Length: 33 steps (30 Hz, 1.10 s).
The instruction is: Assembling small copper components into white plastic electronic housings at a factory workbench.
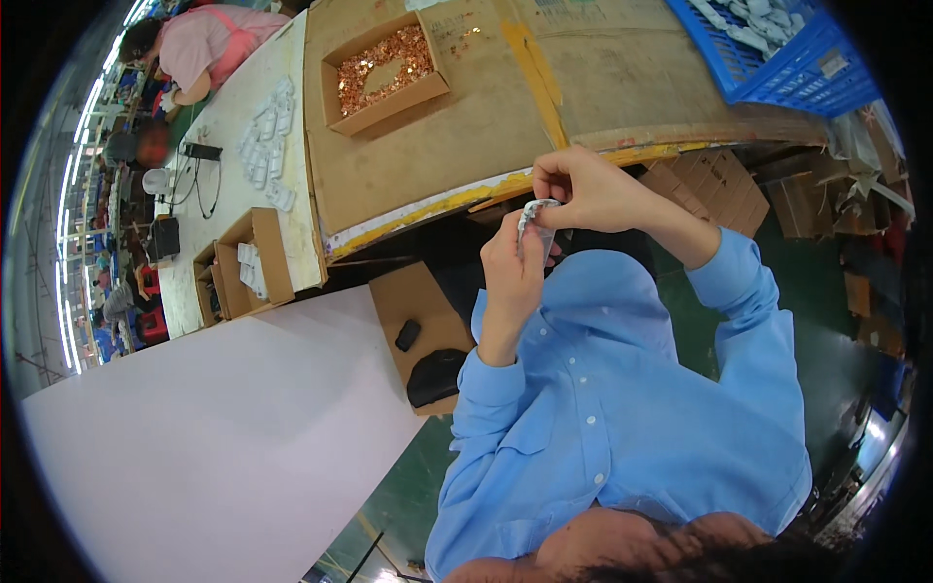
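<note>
A small white plastic part (536, 207) with a curved edge is in front of my chest, just off the table's near edge. My left hand (513, 267) is closed around it from below. Over its top, my right hand (593, 191) bends its fingers into a pinch and touches or nearly touches the part; whatever lies between those fingertips is hidden. On the cardboard-covered table (428, 170) ahead, an open carton (387, 119) holds many small copper-coloured metal pieces (408, 49).
At the far right stands a blue plastic crate (821, 73) of white parts. More white parts (267, 136) lie on the left bench, near small cartons (255, 262). A white board (224, 428) and a cardboard piece (398, 301) with black items are at lower left. Another person (209, 49) leans at far left.
</note>
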Available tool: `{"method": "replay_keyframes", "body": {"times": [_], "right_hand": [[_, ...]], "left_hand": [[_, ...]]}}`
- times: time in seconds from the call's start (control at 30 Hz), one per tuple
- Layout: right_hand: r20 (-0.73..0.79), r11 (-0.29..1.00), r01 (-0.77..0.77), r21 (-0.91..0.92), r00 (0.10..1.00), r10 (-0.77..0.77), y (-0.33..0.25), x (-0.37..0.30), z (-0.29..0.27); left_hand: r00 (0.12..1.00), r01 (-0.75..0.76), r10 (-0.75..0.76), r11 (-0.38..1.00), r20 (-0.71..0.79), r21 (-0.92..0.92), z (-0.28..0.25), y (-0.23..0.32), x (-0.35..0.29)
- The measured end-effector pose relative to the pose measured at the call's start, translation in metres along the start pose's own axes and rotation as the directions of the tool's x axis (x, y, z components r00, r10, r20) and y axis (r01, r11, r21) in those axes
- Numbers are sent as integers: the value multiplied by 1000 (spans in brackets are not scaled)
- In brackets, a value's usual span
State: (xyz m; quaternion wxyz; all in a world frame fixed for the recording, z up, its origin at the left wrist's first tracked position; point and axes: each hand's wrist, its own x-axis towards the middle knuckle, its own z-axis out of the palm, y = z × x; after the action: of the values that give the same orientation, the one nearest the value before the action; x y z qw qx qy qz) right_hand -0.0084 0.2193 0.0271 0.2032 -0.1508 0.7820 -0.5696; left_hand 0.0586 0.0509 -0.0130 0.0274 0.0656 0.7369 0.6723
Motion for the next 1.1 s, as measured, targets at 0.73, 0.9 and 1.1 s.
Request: {"method": "replay_keyframes", "body": {"times": [0.73, 0.9, 1.1], "right_hand": [[61, 992, -52, -119, 996, 60, 5, -2, -1], [-3, 992, -1, -129, 1000, 1, -2, -7, 2], [-48, 939, 119, -323, 989, -141, -1, -12, 3]], "left_hand": [[995, -45, 28, 984, 99, 172, -5, 4, -3], [992, 106, -103, 993, 73, -41, -4, -1, -1], [986, 148, -140, 986, 92, -81, -2, -3, -2]]}}
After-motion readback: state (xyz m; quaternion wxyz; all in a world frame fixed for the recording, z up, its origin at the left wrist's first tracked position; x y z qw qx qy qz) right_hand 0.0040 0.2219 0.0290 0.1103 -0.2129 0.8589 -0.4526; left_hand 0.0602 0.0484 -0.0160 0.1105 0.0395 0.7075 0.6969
